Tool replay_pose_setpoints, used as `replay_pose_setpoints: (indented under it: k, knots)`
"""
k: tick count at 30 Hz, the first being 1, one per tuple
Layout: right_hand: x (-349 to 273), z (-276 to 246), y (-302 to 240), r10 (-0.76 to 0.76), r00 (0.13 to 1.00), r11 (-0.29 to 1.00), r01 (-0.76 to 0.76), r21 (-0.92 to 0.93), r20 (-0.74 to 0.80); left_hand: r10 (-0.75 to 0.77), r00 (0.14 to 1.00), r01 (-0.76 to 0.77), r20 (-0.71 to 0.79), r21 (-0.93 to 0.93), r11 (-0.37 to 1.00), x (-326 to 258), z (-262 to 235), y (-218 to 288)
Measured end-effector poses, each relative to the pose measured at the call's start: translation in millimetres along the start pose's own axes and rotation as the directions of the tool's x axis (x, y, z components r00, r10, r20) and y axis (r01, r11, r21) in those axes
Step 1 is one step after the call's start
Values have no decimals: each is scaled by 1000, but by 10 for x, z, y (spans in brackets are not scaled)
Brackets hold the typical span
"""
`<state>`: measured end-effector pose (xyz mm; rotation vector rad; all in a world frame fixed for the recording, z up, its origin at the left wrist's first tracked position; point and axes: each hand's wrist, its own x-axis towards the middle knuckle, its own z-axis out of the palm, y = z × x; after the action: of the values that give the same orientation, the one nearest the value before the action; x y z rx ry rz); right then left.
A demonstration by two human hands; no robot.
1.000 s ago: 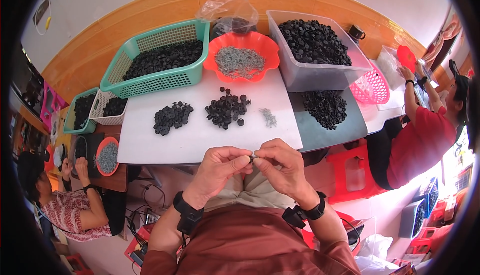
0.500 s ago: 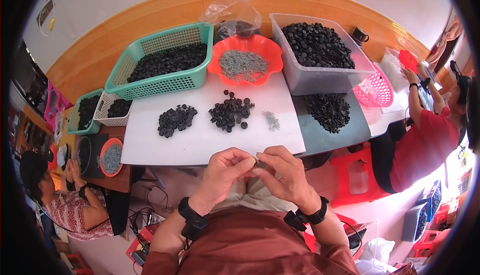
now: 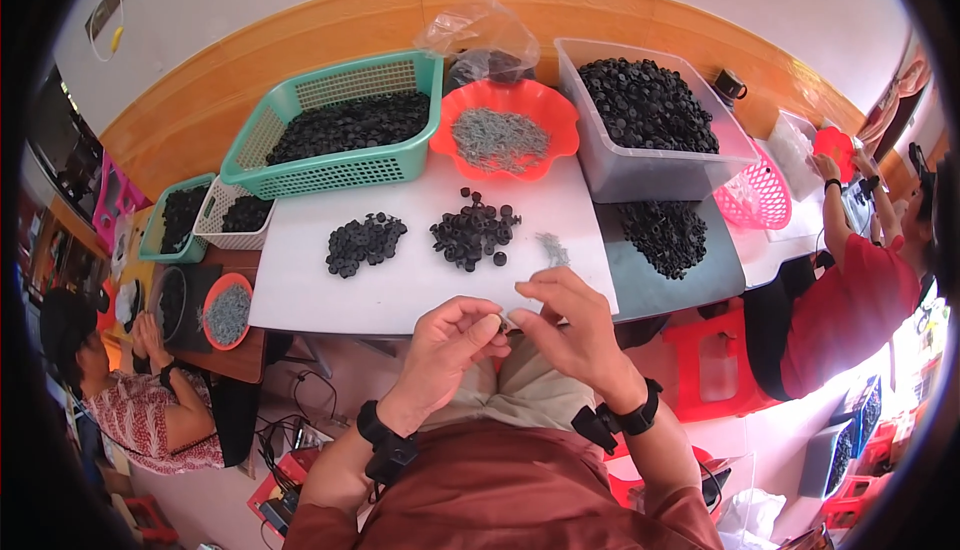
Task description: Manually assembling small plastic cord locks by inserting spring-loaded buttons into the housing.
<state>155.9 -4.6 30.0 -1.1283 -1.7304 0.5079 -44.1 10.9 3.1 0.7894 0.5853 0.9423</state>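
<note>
My left hand point(image 3: 452, 343) and my right hand point(image 3: 566, 328) meet fingertip to fingertip just below the front edge of the white table point(image 3: 300, 295). Between them is pinched a small part point(image 3: 503, 323), mostly hidden by the fingers. Both wrists wear black bands. On the table ahead lie a middle pile of black round parts point(image 3: 473, 231), a left pile of black round parts point(image 3: 364, 242) and a small cluster of grey metal pieces point(image 3: 551, 247).
At the back stand a teal basket of black parts point(image 3: 340, 125), an orange bowl of grey pieces point(image 3: 503, 133) and a clear bin of black parts point(image 3: 645, 115). A further black pile point(image 3: 662, 236) lies on a grey board. Other people sit at the left point(image 3: 130, 390) and right point(image 3: 850, 290).
Both hands stay joined at the fingertips and have drifted slightly down and right in view as the head shifted. The piles on the table are unchanged.
</note>
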Motion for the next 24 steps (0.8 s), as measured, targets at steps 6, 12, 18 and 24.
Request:
replay_pose_setpoints:
  k: [6, 12, 18, 24]
  knots:
    - [254, 208, 147, -84, 996, 978, 75, -197, -40, 82, 996, -83, -26, -23, 996, -16, -57, 42]
    - [351, 309, 300, 15, 999, 887, 4, -462, 37, 146, 988, -145, -57, 22, 989, 15, -148, 84]
    - [382, 410, 320, 68, 995, 841, -21, -540, 69, 137, 988, -138, -74, 3, 990, -7, -215, 78]
    - [334, 375, 217, 106, 986, 870, -29, -492, 128, 148, 986, -149, -78, -11, 989, -27, -256, 118]
